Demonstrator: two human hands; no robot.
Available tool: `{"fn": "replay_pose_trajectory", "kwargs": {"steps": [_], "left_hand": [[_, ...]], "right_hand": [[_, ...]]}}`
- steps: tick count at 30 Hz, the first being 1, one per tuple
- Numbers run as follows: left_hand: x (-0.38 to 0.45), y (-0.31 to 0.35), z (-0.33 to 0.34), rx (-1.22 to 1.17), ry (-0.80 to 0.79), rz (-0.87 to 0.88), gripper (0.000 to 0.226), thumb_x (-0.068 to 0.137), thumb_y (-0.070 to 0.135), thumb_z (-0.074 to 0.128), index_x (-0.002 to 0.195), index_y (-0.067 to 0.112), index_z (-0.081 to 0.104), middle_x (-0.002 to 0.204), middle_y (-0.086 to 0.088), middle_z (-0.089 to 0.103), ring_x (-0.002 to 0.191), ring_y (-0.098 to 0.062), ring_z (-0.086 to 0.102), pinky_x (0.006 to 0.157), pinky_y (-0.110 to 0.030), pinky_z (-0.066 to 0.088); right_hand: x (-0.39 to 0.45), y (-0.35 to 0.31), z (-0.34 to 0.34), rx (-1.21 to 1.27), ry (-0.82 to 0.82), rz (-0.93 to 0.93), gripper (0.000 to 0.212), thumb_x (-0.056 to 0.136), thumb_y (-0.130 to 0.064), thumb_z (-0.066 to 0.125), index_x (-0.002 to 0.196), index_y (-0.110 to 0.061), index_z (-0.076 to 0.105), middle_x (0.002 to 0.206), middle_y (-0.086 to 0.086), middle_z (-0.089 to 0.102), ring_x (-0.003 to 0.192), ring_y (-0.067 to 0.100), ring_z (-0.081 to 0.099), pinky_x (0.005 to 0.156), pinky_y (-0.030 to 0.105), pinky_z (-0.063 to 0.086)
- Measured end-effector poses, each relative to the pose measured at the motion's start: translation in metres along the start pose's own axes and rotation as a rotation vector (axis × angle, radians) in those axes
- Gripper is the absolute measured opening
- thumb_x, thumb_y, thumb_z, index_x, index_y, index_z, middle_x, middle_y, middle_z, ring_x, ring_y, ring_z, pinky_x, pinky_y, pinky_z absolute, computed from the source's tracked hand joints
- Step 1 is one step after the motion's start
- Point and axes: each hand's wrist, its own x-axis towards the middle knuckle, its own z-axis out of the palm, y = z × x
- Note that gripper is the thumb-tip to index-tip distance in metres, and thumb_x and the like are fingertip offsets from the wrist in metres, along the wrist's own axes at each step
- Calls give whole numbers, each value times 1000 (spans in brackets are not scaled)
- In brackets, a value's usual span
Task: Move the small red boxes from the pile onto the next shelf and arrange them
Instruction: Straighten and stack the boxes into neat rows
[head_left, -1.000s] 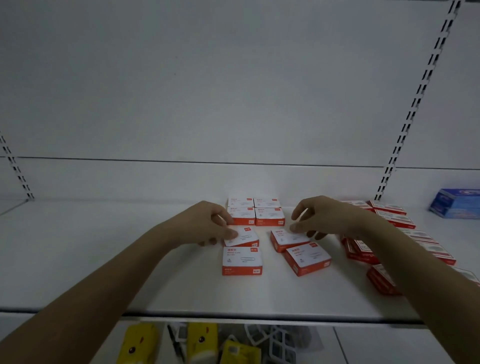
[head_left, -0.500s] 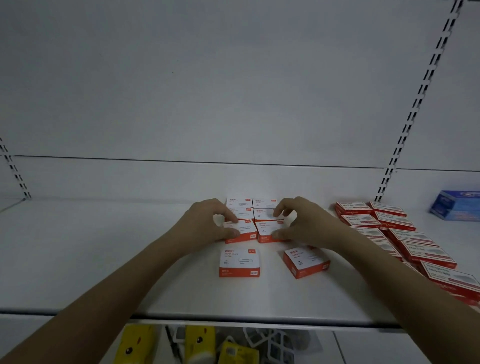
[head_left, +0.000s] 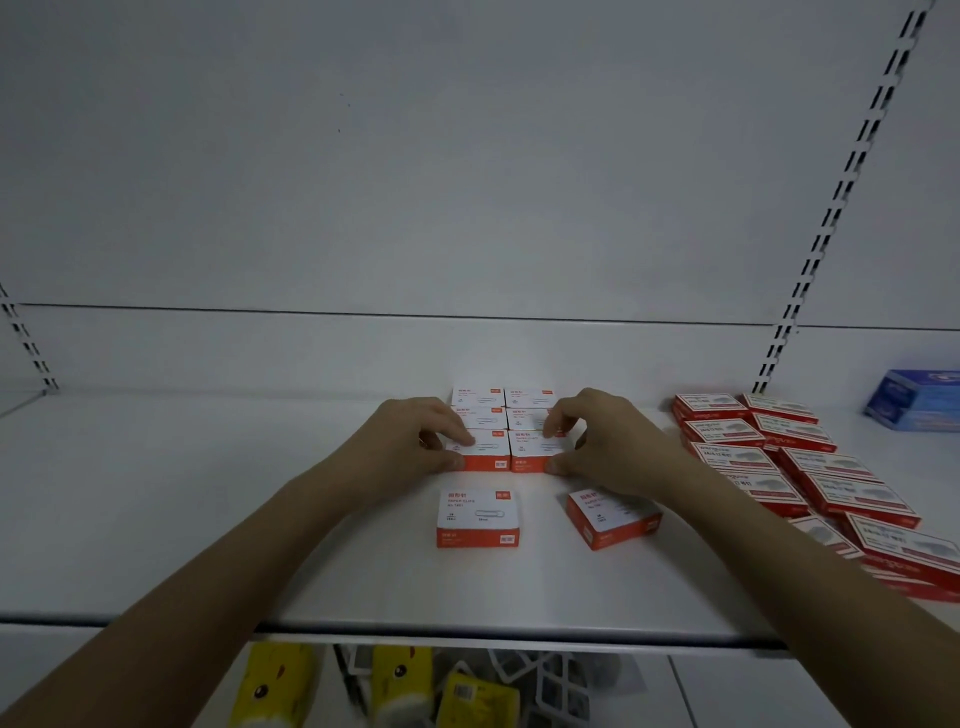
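Two small red boxes, the left box (head_left: 480, 451) and the right box (head_left: 535, 450), are being held side by side as the front row of a tidy block (head_left: 503, 410) near the back of the shelf (head_left: 156, 519). The left box is being pinched by the left hand (head_left: 410, 441), the right box by the right hand (head_left: 608, 447), fingers curled on each. Two loose boxes are lying toward six o'clock: a squared one (head_left: 478, 517) nearer the left hand, and a skewed one (head_left: 613, 517) nearer the right hand, its long axis probably needing to be turned. The pile (head_left: 810, 467) is lying at three o'clock.
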Motion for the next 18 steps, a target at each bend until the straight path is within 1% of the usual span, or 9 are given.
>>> {"fn": "replay_pose_trajectory", "kwargs": {"steps": [3, 5, 7, 9, 11, 13, 15, 16, 18], "left_hand": [[-3, 4, 0, 19, 7, -11, 31, 81, 28, 75, 111, 28, 68, 114, 13, 59, 83, -4, 61, 70, -11, 48], [-9, 10, -3, 20, 28, -2, 33, 81, 37, 72, 113, 33, 65, 114, 16, 56, 86, -4, 60, 68, -13, 48], [-21, 17, -7, -3, 32, 23, 31, 80, 42, 70, 109, 35, 65, 111, 21, 56, 89, -3, 59, 68, -13, 47], [-35, 23, -10, -39, -7, 33, 30, 76, 48, 69, 104, 39, 66, 107, 25, 57, 92, -1, 58, 68, -13, 46], [-48, 26, -10, -73, -69, 45, 35, 70, 54, 69, 103, 41, 66, 106, 26, 58, 95, 2, 56, 69, -13, 46], [-55, 27, -6, -112, -121, 72, 36, 68, 49, 74, 103, 39, 67, 109, 26, 58, 99, 2, 55, 70, -11, 47], [-57, 27, -2, -129, -132, 80, 36, 68, 41, 80, 102, 39, 68, 110, 26, 58, 101, 4, 55, 70, -12, 49], [-56, 26, -1, -119, -124, 79, 36, 68, 37, 81, 102, 39, 68, 110, 26, 57, 102, 5, 54, 70, -11, 49], [-53, 24, 1, -94, -101, 82, 35, 71, 32, 81, 102, 38, 67, 110, 27, 56, 101, 9, 53, 70, -9, 48]], "right_hand": [[-4, -1, -1, 27, -20, 9, 36, 83, -34, 73, 115, -30, 57, 118, -7, 53, 87, 7, 56, 62, 12, 42], [-11, -1, -10, 77, -37, 22, 37, 85, -40, 69, 119, -34, 53, 118, -10, 51, 89, 9, 59, 65, 18, 52], [-22, 2, -25, 85, -54, 9, 37, 86, -45, 64, 120, -38, 52, 118, -13, 51, 92, 9, 59, 70, 24, 57], [-35, 7, -40, 27, -123, -10, 36, 84, -48, 64, 118, -44, 51, 120, -15, 51, 93, 6, 59, 72, 21, 53], [-48, 11, -52, -39, -246, 2, 42, 81, -52, 66, 120, -47, 50, 121, -19, 50, 93, 2, 57, 72, 17, 47], [-57, 10, -56, -86, -372, 24, 51, 78, -52, 69, 124, -50, 47, 121, -23, 48, 92, -1, 55, 70, 14, 43], [-60, 7, -52, -137, -448, 14, 57, 78, -49, 73, 127, -50, 44, 124, -23, 45, 93, 0, 51, 73, 14, 40], [-60, 6, -48, -151, -449, 5, 59, 78, -46, 74, 128, -49, 44, 126, -22, 45, 93, 0, 50, 76, 16, 39], [-58, 3, -38, -135, -380, -16, 54, 80, -40, 74, 125, -45, 46, 125, -19, 47, 89, -1, 48, 77, 18, 39]]}}
